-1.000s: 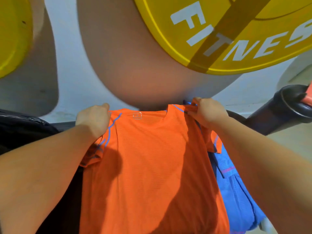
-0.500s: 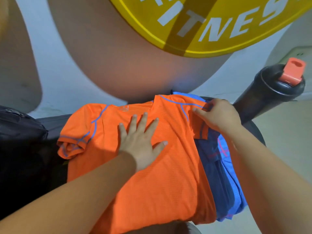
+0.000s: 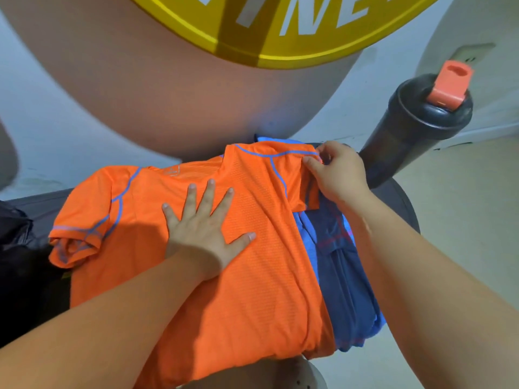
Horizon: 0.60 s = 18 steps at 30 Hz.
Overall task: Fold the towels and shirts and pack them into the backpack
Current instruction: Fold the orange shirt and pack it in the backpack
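An orange shirt (image 3: 252, 262) with blue piping lay spread, collar away from the camera, across a dark padded surface (image 3: 33, 200), as a person worked on it with bare hands. The left hand (image 3: 202, 228) rested flat on the shirt's chest, fingers straight and fanned apart, pressing the cloth down and holding nothing. The right hand (image 3: 337, 172) pinched the edge of the shirt's right sleeve between thumb and fingertips at the shoulder, where the sleeve was turned in over the body of the garment. The left sleeve lay out to the side, its cuff crumpled. A blue garment (image 3: 345, 276) with red stitching lay partly under the orange shirt's right side and hung over the edge of the surface. A black bag (image 3: 16, 262) sat at the left edge of the view, just beside the shirt, only partly visible. A black bottle (image 3: 415, 130) with an orange cap stood near the right hand, and a yellow weight plate (image 3: 252, 29) with white lettering filled the top of the view.
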Tool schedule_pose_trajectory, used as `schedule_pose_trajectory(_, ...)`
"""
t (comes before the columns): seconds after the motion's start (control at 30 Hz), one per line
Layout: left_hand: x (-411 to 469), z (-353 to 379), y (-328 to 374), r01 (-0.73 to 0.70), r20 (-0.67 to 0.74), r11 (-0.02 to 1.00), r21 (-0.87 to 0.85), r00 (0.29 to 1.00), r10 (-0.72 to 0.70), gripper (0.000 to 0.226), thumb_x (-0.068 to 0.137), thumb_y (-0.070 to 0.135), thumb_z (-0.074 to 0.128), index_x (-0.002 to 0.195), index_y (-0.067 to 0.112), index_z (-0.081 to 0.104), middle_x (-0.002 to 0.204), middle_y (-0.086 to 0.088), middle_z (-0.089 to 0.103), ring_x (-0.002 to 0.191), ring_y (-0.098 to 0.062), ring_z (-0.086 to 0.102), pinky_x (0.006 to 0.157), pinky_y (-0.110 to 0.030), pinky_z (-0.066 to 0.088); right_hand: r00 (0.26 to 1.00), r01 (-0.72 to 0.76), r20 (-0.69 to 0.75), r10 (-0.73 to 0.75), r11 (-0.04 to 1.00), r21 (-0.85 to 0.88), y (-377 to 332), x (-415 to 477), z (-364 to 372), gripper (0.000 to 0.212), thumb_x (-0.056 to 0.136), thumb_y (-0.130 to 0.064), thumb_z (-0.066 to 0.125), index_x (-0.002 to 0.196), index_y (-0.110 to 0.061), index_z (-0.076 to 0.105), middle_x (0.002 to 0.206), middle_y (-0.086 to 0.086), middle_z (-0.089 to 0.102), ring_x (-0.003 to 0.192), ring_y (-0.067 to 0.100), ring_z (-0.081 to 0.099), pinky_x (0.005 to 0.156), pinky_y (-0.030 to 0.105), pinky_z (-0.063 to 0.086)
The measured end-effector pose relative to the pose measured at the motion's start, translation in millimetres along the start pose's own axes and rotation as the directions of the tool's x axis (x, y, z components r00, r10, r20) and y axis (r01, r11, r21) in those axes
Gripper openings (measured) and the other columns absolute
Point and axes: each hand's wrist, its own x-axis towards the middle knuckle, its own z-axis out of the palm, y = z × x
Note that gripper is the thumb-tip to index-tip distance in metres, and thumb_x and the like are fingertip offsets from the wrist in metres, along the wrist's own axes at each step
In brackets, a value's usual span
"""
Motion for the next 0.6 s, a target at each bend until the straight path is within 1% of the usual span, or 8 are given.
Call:
schedule_pose_trajectory(0.1,0,0,0,-0.009,-0.005,1.000,0.003,1.000,0.009,0.102,0.067,0.097,0.010,0.154,0.047,-0.011,0.164,0.009,-0.021,0.152,-0.026,-0.017,0.114,-0.071,0.002,0.995,0.037,-0.095,-0.027,0.994,0.106,-4,4,-6,0.012,0.088,-0.033,0.065,0.083,-0.024,0.059,0.078,-0.009,0.061,0.075,0.013,0.056,0.071,0.029,0.040)
schedule_pose_trajectory(0.2,0,1,-1,-0.013,-0.011,1.000,-0.001,1.000,0.013,0.102,0.067,0.096,0.009,0.154,0.047,-0.011,0.164,0.010,-0.021,0.152,-0.026,-0.017,0.114,-0.070,0.002,0.992,0.036,-0.122,-0.020,0.991,0.129,-3,2,-7,0.011,0.093,-0.031,0.059,0.087,-0.024,0.054,0.070,-0.010,0.056,0.067,0.006,0.052,0.067,0.029,0.036)
schedule_pose_trajectory(0.3,1,3,-1,-0.013,-0.022,1.000,0.005,1.000,0.013,0.100,0.068,0.095,0.010,0.154,0.047,-0.009,0.164,0.010,-0.021,0.152,-0.025,-0.016,0.114,-0.069,0.001,0.997,0.011,-0.082,-0.003,0.995,0.101,-3,-3,-5,0.013,0.097,-0.034,0.055,0.097,-0.022,0.051,0.073,-0.009,0.059,0.077,0.018,0.058,0.068,0.032,0.038)
schedule_pose_trajectory(0.33,1,4,-2,-0.014,-0.029,1.000,0.000,0.999,0.014,0.100,0.068,0.095,0.011,0.154,0.047,-0.008,0.165,0.010,-0.019,0.152,-0.025,-0.015,0.114,-0.069,0.002,0.999,-0.018,-0.046,0.023,0.995,0.094,-1,-3,-4,0.019,0.096,-0.037,0.057,0.104,-0.022,0.052,0.080,-0.008,0.062,0.082,0.018,0.059,0.069,0.030,0.038)
schedule_pose_trajectory(0.37,0,4,-2,-0.015,-0.038,1.000,-0.010,0.999,0.015,0.100,0.069,0.095,0.012,0.155,0.047,-0.006,0.165,0.010,-0.017,0.153,-0.025,-0.014,0.114,-0.069,0.002,0.999,-0.054,0.005,0.054,0.993,0.106,-2,-4,-5,0.031,0.092,-0.040,0.063,0.115,-0.021,0.052,0.091,-0.007,0.064,0.087,0.016,0.060,0.073,0.028,0.040)
schedule_pose_trajectory(0.47,0,5,-2,-0.018,-0.048,0.999,-0.028,0.999,0.017,0.099,0.070,0.094,0.015,0.155,0.047,-0.003,0.166,0.010,-0.014,0.153,-0.025,-0.012,0.114,-0.069,0.002,0.972,-0.127,0.218,0.083,0.972,0.197,-1,-4,-11,0.082,0.075,-0.034,0.083,0.144,-0.024,0.040,0.121,-0.008,0.061,0.094,0.002,0.061,0.082,0.021,0.049)
schedule_pose_trajectory(0.53,0,5,-2,-0.016,-0.041,1.000,-0.022,0.999,0.015,0.099,0.069,0.094,0.014,0.154,0.048,-0.006,0.165,0.010,-0.016,0.153,-0.025,-0.014,0.115,-0.069,0.002,0.937,-0.103,0.346,0.045,0.983,0.153,0,-5,-15,0.107,0.067,-0.023,0.090,0.154,-0.029,0.028,0.134,-0.009,0.054,0.103,-0.001,0.056,0.082,0.016,0.044)
schedule_pose_trajectory(0.6,1,5,-2,-0.015,-0.044,1.000,-0.021,0.999,0.014,0.099,0.069,0.094,0.014,0.155,0.048,-0.005,0.166,0.010,-0.016,0.153,-0.024,-0.013,0.115,-0.069,0.002,0.916,-0.050,0.401,0.024,0.997,0.055,0,-8,-17,0.118,0.063,-0.016,0.090,0.157,-0.033,0.020,0.136,-0.010,0.052,0.106,0.004,0.053,0.083,0.019,0.043)
